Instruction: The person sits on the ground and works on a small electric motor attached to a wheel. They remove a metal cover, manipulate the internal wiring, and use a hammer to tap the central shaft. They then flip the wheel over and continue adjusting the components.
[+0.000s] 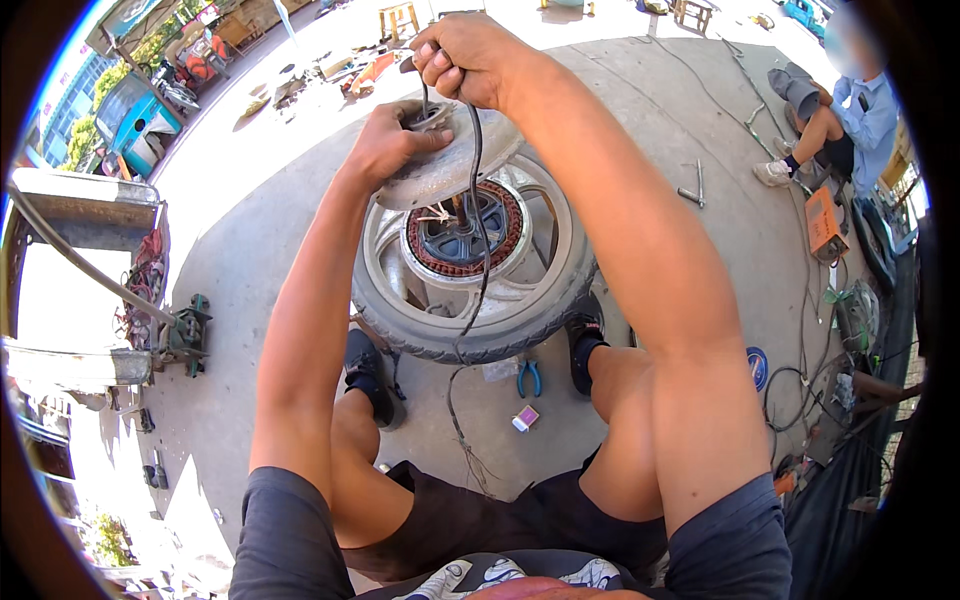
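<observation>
My left hand (398,140) grips a round grey metal cover plate (440,172) by its central boss, holding it above the wheel. My right hand (458,58) is raised just above it, fingers curled around a black cable (476,145) that threads through the cover and runs down over the wheel to frayed wires on the ground. The wheel (375,310), a cast silver rim with a black tyre, lies flat between my feet. Its open hub (462,235) shows an axle and a ring of copper-coloured coils, partly hidden by the plate.
A person in light blue (862,135) sits at the right near an orange machine (826,226) and trailing leads. A metal bin (85,180) stands at the left. Blue pliers (529,378), a small box (525,418) and a T-shaped tool (693,192) lie on the floor.
</observation>
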A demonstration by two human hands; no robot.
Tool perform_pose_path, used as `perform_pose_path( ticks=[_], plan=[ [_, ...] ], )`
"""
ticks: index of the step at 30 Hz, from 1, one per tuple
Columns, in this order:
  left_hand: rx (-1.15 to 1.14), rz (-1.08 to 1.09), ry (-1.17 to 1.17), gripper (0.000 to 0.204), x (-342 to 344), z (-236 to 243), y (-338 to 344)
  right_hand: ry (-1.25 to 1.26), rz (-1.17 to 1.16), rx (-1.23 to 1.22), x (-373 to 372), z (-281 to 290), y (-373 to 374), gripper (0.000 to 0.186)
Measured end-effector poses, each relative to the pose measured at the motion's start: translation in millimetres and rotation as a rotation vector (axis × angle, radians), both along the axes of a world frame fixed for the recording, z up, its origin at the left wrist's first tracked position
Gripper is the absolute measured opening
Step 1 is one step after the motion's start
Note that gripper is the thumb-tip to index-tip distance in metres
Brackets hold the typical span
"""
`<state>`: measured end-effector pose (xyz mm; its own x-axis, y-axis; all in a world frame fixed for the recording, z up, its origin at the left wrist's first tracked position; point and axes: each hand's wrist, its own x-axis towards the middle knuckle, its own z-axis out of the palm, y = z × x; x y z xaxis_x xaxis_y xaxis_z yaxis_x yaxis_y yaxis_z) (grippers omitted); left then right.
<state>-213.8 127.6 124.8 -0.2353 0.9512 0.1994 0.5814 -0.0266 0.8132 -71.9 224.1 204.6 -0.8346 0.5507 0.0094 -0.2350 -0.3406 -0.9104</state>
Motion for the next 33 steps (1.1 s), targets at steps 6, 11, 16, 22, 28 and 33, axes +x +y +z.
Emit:
perform_pose_path(
  ticks=[6, 11, 16, 22, 28, 33],
  plan=[
    [0.021, 0.008, 0.004, 0.043, 5.1, 0.8, -1.4, 0.012, 0.016, -0.002, 2.7, -0.4, -3.4, 0.01],
    [0.038, 0.133, 0.129, 0.04, 9.2, -5.6, 0.7, 0.006, 0.01, 0.012, -2.2, 3.7, -15.2, 0.01],
    [0.117, 0.171, 0.223, 0.043, 9.0, -19.4, 4.0, -0.01, 0.003, 0.028, 0.2, 5.8, -17.1, 0.012],
    [0.071, 0.154, 0.359, 0.055, 11.8, -53.2, 4.0, 0.026, 0.012, -0.013, 8.6, 5.3, -14.3, 0.009],
    [0.032, 0.138, 0.238, 0.052, 13.4, -39.1, 4.3, 0.048, -0.01, -0.076, -3.2, 4.1, -8.0, 0.019],
    [-0.001, 0.128, 0.266, 0.05, 3.4, -39.9, 5.6, -0.011, -0.01, 0.041, -7.0, 4.9, -20.8, 0.016]
  ],
)
